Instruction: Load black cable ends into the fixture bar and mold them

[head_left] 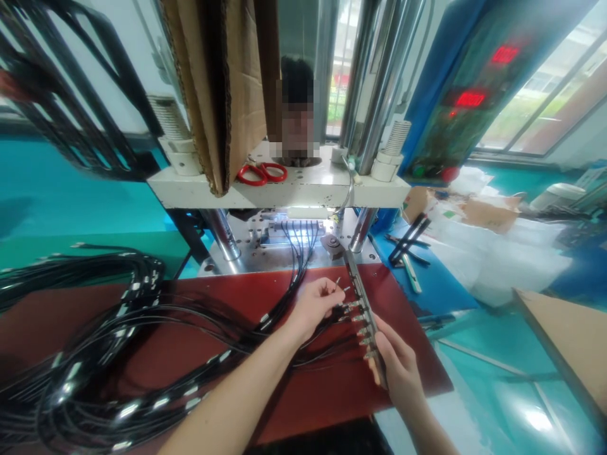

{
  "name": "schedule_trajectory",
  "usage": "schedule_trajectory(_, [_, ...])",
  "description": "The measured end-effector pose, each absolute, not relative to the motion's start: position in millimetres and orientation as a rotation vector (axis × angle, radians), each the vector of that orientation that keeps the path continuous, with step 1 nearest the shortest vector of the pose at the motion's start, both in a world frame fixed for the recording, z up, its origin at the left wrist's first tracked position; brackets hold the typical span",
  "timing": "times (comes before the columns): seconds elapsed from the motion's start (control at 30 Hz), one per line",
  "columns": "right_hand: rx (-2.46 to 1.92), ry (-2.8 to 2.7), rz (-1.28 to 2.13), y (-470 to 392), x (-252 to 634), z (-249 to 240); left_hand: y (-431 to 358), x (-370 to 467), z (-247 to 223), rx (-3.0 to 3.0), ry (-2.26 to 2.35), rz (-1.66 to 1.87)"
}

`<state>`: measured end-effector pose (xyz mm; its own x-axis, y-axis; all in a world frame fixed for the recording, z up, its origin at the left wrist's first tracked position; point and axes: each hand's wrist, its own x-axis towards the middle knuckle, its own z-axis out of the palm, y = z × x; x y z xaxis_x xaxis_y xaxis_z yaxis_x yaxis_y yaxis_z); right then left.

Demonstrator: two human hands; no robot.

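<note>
My left hand [313, 304] pinches a black cable end with a small metal connector, right next to a long dark fixture bar [356, 284] lying on the red mat [190, 354]. Several cable ends with metal plugs sit side by side in the bar. My right hand [397, 361] grips the bar's near end and steadies it. A large bundle of black cables [104, 354] spreads across the mat to the left and runs toward my left hand.
A press machine stands behind the mat, with red scissors [262, 172] on its white plate [303, 189] and cables running under it. Another person sits beyond the machine. Cardboard [227, 88] leans on the plate. Hand tools [408, 243] lie to the right, near white plastic bags [497, 253].
</note>
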<state>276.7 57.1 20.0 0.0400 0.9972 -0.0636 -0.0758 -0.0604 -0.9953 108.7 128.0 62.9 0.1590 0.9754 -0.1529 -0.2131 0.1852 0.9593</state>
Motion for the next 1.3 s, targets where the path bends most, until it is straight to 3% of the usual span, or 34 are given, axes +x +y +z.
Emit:
schedule_trajectory(0.57, [-1.284,-1.346,1.207,57.5,277.6,15.5,133.4,109.3,62.8,1.103,1.109,0.992])
schedule_trajectory(0.8, [-1.276,-1.231,1.216,56.6,275.4,20.7,132.9,105.7,55.8,0.955,1.116,1.153])
schedule_trajectory(1.3, [-1.237,-1.248,1.272,58.9,279.8,19.7,142.7,104.5,70.3,1.055,1.198,0.990])
